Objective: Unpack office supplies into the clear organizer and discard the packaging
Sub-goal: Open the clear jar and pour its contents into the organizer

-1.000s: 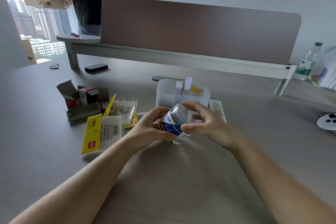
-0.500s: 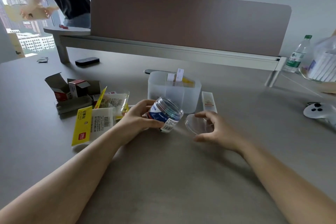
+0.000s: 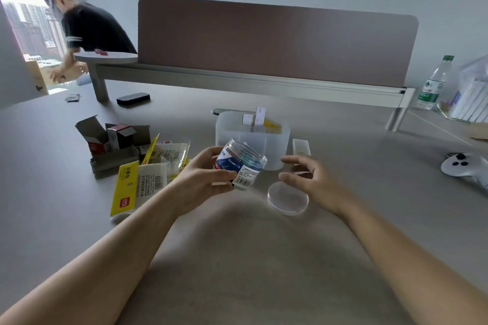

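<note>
Left hand [image 3: 203, 179] gripping open jar [image 3: 241, 163], lid [image 3: 287, 198] on table, contents perhaps clips

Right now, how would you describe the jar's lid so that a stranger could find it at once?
Start at the translucent organizer in the middle of the grey desk. Just in front of it, under the right hand, a clear round lid lies flat on the desk. Unlike the open jar in the left hand, it is a thin, label-free disc.
</note>
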Demonstrator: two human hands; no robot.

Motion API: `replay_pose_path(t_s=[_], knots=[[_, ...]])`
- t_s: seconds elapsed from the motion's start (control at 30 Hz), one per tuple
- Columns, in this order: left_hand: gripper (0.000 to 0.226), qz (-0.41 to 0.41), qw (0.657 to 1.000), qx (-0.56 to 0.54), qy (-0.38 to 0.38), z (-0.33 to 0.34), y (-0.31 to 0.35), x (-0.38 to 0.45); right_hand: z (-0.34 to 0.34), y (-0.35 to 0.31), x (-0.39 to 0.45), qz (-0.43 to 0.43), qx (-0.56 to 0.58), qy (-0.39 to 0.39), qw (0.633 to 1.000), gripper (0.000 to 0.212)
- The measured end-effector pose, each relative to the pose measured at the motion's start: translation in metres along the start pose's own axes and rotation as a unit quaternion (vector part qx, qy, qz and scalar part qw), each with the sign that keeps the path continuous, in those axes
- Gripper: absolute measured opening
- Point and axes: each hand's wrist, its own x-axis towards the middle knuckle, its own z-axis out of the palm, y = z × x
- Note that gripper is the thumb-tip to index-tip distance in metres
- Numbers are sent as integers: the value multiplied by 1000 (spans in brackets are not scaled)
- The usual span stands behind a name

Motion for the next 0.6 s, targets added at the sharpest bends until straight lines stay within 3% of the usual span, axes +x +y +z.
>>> replay_pose_path(t_s=[0.13, 0.27, 0.4, 0.6], knots=[[44, -8, 999, -46, -22, 9, 10, 6, -2, -22, 21, 40, 161, -45, 985, 21], [40, -2, 995, -85, -53, 13, 23, 15, -2, -38, 41, 68, 234, -68, 967, 10], [46, -11, 998, -25, -60, 15, 43, 26, -13, -45, 56, 69, 295, -45, 952, 15], [31, -57, 995, 57, -50, 24, 75, 58, -31, -55, 79, 61, 304, -39, 950, 19]])
